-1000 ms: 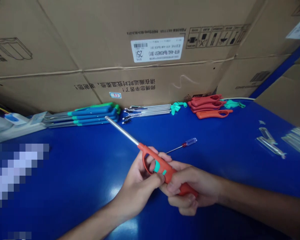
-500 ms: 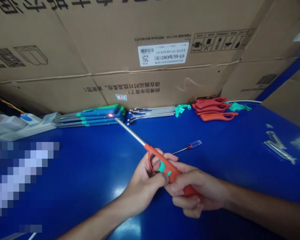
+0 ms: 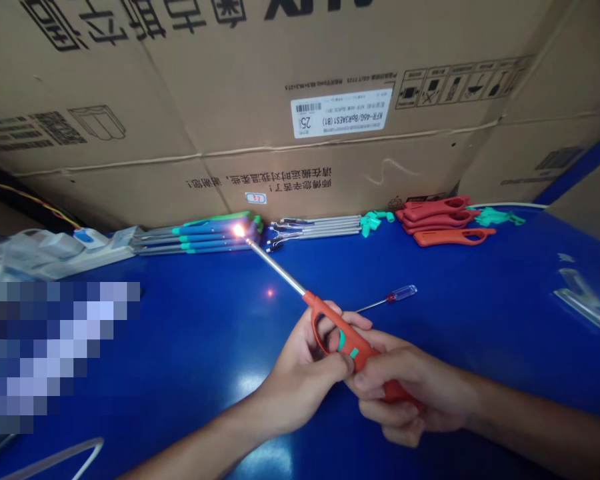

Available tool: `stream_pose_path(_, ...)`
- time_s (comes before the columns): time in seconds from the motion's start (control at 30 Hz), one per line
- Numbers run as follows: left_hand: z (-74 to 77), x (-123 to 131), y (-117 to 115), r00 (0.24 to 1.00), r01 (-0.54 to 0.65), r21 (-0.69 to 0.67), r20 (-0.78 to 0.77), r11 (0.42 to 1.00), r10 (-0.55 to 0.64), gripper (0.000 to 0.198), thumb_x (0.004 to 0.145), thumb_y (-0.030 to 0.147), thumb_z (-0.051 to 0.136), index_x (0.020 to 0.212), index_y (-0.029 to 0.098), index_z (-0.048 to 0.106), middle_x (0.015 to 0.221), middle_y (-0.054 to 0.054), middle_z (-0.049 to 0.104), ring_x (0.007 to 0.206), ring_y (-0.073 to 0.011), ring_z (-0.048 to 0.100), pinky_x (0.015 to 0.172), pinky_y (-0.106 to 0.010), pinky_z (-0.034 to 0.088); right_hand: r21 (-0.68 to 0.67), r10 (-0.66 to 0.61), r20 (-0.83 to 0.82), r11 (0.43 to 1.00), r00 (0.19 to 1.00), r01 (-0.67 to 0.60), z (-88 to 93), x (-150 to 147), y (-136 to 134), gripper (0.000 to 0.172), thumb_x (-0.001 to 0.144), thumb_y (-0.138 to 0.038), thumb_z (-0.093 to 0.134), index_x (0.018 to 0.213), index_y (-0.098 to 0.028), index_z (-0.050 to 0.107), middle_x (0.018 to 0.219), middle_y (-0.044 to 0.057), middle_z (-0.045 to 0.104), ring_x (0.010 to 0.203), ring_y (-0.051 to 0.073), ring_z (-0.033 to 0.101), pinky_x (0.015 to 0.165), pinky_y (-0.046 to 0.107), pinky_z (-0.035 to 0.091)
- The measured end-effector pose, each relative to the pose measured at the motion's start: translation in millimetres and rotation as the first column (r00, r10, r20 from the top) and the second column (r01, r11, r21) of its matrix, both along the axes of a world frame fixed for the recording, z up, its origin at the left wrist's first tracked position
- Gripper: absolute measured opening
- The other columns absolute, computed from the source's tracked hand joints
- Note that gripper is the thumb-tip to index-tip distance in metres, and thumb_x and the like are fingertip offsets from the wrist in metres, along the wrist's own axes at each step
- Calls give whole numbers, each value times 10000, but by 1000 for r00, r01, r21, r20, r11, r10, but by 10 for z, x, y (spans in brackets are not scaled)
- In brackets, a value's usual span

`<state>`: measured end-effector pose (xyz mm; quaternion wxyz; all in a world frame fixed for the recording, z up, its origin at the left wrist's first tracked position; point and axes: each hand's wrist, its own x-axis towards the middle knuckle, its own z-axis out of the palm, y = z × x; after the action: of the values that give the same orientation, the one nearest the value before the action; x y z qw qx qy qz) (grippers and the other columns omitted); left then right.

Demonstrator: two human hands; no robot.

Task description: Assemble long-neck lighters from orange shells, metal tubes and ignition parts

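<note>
Both my hands grip an orange lighter [image 3: 364, 348] with a long metal tube, held tilted over the blue table. A bright flame [image 3: 239, 230] burns at the tip of the tube, towards the upper left. My left hand [image 3: 313, 373] is closed around the trigger guard, a finger inside it by the green trigger [image 3: 341, 341] and the thumb near the small green switch. My right hand [image 3: 410, 383] wraps the rear of the handle and hides part of it. Behind the lighter lies a screwdriver [image 3: 403, 293] with a clear handle.
A cardboard box [image 3: 190, 87] stands along the back. Before it lie blue and green lighters [image 3: 213, 233], metal tubes with wires [image 3: 325, 227], green triggers [image 3: 375, 222] and orange casings [image 3: 440, 217]. At left is a power strip [image 3: 100, 252]; at right, clear plastic pieces [image 3: 585, 300].
The small glow at the lighter's tip has grown into a bright flame. The green trigger is pressed further in. The whole view has shifted slightly, with both hands still on the lighter.
</note>
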<state>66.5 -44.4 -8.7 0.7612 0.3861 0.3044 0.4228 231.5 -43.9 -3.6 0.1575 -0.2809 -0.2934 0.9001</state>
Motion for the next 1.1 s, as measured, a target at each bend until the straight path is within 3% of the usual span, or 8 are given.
stream_pose_path(0.47, -30, -39, -12, 1000, 2, 29, 13, 1000, -3, 446, 680, 134, 788, 1047, 221, 550, 1122, -65, 680, 883, -168, 666, 792, -283, 519, 9, 19, -41, 1000, 999, -19, -15, 6, 10, 410, 736, -162, 609, 1060, -285, 390, 570, -141, 434, 341, 23, 230, 314, 115, 268)
stream_pose_path(0.83, -27, -24, -17, 1000, -7, 80, -20, 997, 8, 364, 793, 274, 792, 1047, 213, 538, 1072, -56, 680, 826, -134, 650, 779, -264, 520, -30, 5, -33, 1000, 999, -6, -10, 3, 12, 372, 713, -134, 590, 1006, -274, 406, 593, -130, 422, 348, 20, 247, 313, 116, 277)
stream_pose_path(1.1, -29, -30, -9, 999, -5, 96, -41, 995, 9, 388, 782, 264, 801, 1055, 206, 532, 1081, -67, 675, 835, -132, 639, 779, -260, 517, -25, 9, -30, 1000, 999, -10, -19, 0, 6, 379, 705, -142, 581, 1005, -277, 392, 554, -140, 396, 337, 32, 223, 311, 135, 254)
